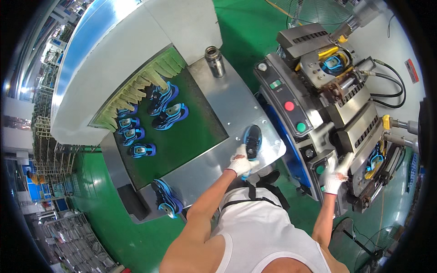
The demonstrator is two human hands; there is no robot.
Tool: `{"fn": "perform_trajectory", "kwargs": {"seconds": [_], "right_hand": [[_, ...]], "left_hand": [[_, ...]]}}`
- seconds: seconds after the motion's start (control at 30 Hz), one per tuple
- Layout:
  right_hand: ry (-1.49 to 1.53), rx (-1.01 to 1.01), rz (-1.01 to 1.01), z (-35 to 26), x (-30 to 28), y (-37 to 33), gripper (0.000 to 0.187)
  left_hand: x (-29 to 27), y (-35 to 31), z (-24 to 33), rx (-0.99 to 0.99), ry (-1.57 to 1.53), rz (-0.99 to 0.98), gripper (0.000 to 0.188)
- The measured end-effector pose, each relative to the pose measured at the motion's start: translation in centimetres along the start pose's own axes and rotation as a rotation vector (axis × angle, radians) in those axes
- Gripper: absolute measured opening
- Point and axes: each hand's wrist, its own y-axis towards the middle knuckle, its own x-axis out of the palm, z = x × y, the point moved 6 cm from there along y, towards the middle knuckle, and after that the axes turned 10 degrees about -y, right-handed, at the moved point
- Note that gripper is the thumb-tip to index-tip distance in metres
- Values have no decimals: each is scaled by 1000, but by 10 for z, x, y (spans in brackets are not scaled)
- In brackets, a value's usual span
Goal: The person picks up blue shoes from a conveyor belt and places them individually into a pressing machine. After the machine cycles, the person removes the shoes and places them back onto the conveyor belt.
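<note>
Shoes (170, 117) lie on the belt (177, 154), centre-left of the frame. Just below centre, your left grip (240, 162) looks clamped round the near end of one shoe (253, 140) on the table (200, 172), probably to steady it. Lower right, your right grip (336, 177) is by the press (288, 98), well apart from that shoe; blur hides whether its fingers are together.

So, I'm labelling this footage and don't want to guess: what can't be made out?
All in the head view:
- Shoe by the left grip: rear partly covered by that grip.
- Right grip: motion-blurred, contact unclear.
- Space behind the green curtain strips: hidden by them.
- Lower-left rack: contents too small.
</note>
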Motion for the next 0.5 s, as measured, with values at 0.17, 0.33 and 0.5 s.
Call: {"fn": "perform_trajectory", "kwargs": {"seconds": [0.17,0.33,0.5], "right_hand": [[-526,49,-576,-18,82,-56,102],[-361,231,-535,-29,28,-66,101],[-132,310,-803,-73,23,-129,95]], "left_hand": [[-162,39,-10,426,382,63,67],[-390,71,-69,22,457,813,68],[-374,117,-159,78,408,759,60]]}}
